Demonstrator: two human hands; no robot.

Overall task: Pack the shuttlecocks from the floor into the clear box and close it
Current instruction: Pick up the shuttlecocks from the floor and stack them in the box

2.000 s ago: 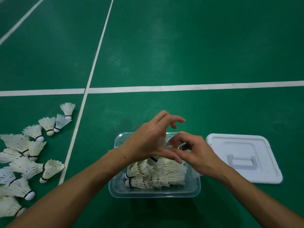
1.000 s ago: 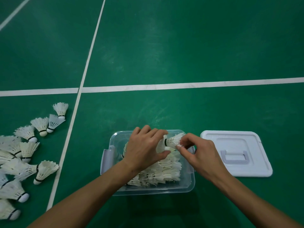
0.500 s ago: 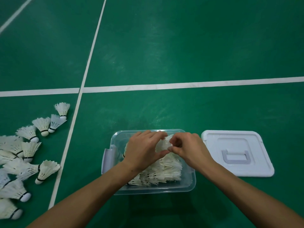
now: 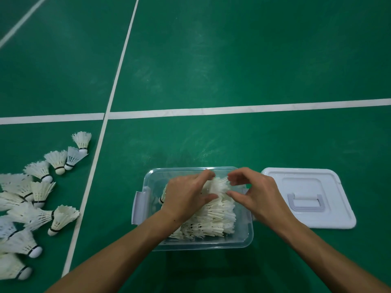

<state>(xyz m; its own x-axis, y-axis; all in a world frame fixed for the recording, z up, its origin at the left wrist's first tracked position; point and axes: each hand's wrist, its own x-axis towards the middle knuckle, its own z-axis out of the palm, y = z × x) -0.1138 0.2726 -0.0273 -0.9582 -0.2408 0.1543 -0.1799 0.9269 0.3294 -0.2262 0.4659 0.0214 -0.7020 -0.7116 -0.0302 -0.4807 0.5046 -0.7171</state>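
Clear box (image 4: 243, 240): lower centre, open, part-filled with rows of shuttlecocks.
Held shuttlecock (image 4: 219, 185): above the rows, left hand (image 4: 188, 197) curled round it, right hand (image 4: 256, 197) pinching its feather skirt.
Loose shuttlecocks (image 4: 38, 199): lower left, on floor.
Lid (image 4: 306, 197): right of box, off.
Handling: likely very light, feathers crushable; grip best at the cork base, gently.

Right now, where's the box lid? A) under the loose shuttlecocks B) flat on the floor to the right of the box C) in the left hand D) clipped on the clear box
B: the white lid lies flat on the green floor, handle up, just right of the open clear box.
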